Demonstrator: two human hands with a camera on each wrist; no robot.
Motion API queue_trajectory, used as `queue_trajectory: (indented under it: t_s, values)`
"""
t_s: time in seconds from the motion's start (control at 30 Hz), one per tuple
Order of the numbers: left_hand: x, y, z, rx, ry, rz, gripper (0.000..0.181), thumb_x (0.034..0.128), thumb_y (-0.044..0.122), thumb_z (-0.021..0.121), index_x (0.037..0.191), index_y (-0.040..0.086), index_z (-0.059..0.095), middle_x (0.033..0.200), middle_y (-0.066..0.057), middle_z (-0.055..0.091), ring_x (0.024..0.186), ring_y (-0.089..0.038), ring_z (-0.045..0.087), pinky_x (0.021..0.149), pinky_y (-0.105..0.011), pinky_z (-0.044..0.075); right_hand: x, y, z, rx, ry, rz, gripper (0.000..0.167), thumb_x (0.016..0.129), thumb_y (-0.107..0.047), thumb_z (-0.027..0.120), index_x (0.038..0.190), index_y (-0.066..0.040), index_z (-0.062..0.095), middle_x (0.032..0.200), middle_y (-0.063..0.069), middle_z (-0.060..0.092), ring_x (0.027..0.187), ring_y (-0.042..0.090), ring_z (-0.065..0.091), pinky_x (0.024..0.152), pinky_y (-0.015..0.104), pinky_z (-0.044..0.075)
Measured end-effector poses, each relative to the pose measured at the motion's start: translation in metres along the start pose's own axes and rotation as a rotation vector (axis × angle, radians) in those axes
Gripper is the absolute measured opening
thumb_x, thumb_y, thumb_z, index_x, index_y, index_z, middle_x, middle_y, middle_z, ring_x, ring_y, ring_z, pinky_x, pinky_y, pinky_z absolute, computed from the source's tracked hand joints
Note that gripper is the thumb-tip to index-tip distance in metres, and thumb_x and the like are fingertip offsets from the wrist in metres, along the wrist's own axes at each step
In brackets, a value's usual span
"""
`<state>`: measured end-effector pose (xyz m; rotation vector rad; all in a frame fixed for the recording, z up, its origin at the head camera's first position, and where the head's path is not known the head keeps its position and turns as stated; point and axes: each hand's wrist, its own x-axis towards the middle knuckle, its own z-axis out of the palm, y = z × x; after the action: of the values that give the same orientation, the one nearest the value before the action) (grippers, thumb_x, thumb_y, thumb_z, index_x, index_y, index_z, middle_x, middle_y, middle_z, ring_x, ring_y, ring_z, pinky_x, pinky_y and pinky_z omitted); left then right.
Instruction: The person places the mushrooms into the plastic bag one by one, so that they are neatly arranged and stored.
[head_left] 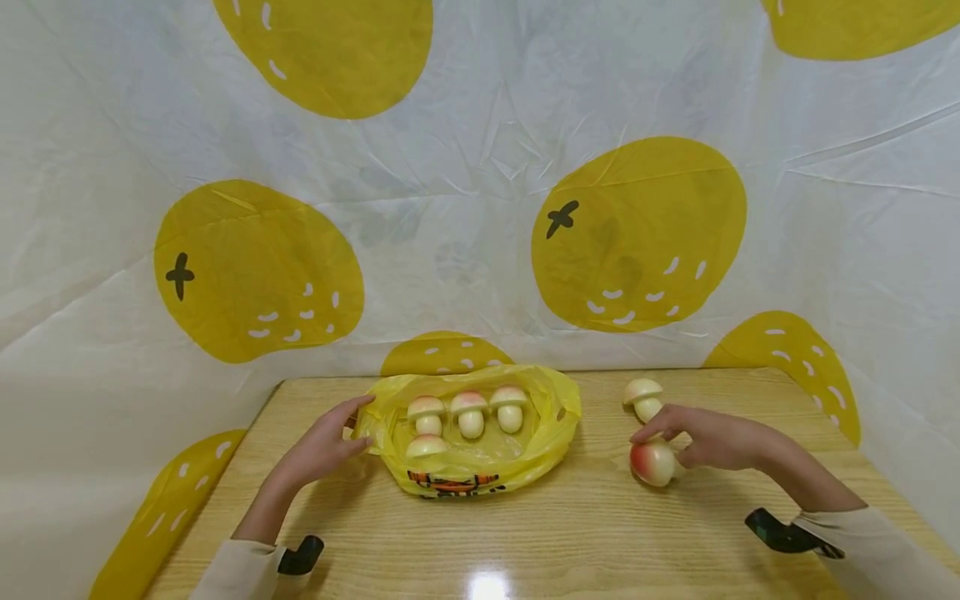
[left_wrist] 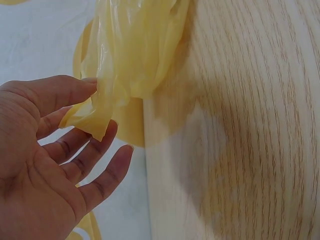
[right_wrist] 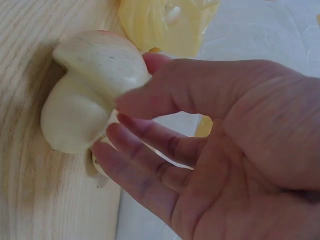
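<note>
A yellow plastic bag [head_left: 555, 425] lies with its mouth spread wide, several toy mushrooms [head_left: 471, 415] inside it. My left hand [head_left: 322, 446] holds the bag's left edge; in the left wrist view the thin plastic [left_wrist: 135, 50] passes between thumb and fingers. To the right of the bag, my right hand [head_left: 716, 437] pinches a toy mushroom [head_left: 651, 463] with a pale cap blushed red. In the right wrist view the thumb lies against the cap [right_wrist: 102, 57], and the index finger is mostly hidden behind it. Just beyond sits another toy mushroom [head_left: 642, 392].
The wooden table [head_left: 570, 542] ends at a white cloth backdrop [head_left: 457, 267] printed with big yellow fruits, which also runs along both sides. Dark wrist devices [head_left: 780, 532] sit by both cuffs. Orange and black print marks the bag's front.
</note>
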<state>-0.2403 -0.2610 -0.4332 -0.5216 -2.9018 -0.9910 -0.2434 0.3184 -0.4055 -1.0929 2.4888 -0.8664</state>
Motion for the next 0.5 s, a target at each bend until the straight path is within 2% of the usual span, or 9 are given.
queue_trajectory:
  t_s: [0.07,0.1,0.2,0.3,0.4,0.5]
  values:
    - [0.0000,0.0004,-0.0003,0.000,0.002,0.005,0.068,0.0963,0.011,0.070,0.155,0.002,0.038,0.147,-0.022,0.050,0.116,-0.035,0.057,0.084,-0.042,0.053,0.0008,0.0018,0.0012,-0.003,-0.008,-0.017,0.050,0.082,0.003,0.070,0.131,-0.004,0.066,0.128,0.015,0.060,0.118,0.015,0.055,0.090,0.035,0.051]
    - [0.0001,0.0003,-0.0003,0.002,0.004,0.006,0.068,0.0962,0.011,0.071,0.155,0.002,0.038,0.146,-0.022,0.050,0.115,-0.035,0.058,0.084,-0.042,0.053,0.0014,0.0019,0.0017,-0.001,-0.007,-0.017,0.049,0.084,0.001,0.071,0.132,-0.003,0.066,0.128,0.016,0.060,0.118,0.017,0.055,0.089,0.036,0.052]
    - [0.0003,0.0000,-0.0001,0.006,0.004,0.017,0.068,0.0965,0.012,0.070,0.155,0.001,0.038,0.146,-0.022,0.051,0.115,-0.034,0.058,0.085,-0.043,0.053,0.0032,0.0001,0.0032,0.009,0.003,0.035,0.045,0.089,-0.009,0.075,0.132,-0.002,0.064,0.128,0.016,0.059,0.115,0.029,0.058,0.087,0.041,0.053]
    - [0.0005,-0.0001,0.0008,0.001,0.005,0.007,0.068,0.0963,0.011,0.071,0.155,0.002,0.038,0.145,-0.021,0.051,0.114,-0.034,0.058,0.085,-0.042,0.053,0.0049,-0.0011,0.0051,0.005,0.034,0.101,0.045,0.089,-0.015,0.079,0.128,0.000,0.063,0.126,0.019,0.060,0.111,0.041,0.060,0.087,0.048,0.053]
    - [0.0003,-0.0006,0.0010,-0.003,0.000,0.002,0.068,0.0964,0.011,0.070,0.155,0.002,0.037,0.145,-0.021,0.051,0.115,-0.034,0.057,0.085,-0.043,0.053,0.0072,-0.0019,0.0074,-0.017,0.071,0.159,0.047,0.086,-0.016,0.082,0.125,0.000,0.063,0.125,0.020,0.061,0.109,0.044,0.060,0.087,0.053,0.052]
    - [0.0001,-0.0015,0.0010,-0.006,-0.001,-0.005,0.068,0.0964,0.010,0.070,0.156,0.003,0.037,0.146,-0.021,0.050,0.116,-0.034,0.057,0.086,-0.043,0.053,0.0096,-0.0022,0.0104,-0.020,0.091,0.160,0.052,0.085,-0.017,0.083,0.128,0.003,0.062,0.127,0.023,0.061,0.109,0.044,0.061,0.087,0.054,0.052]
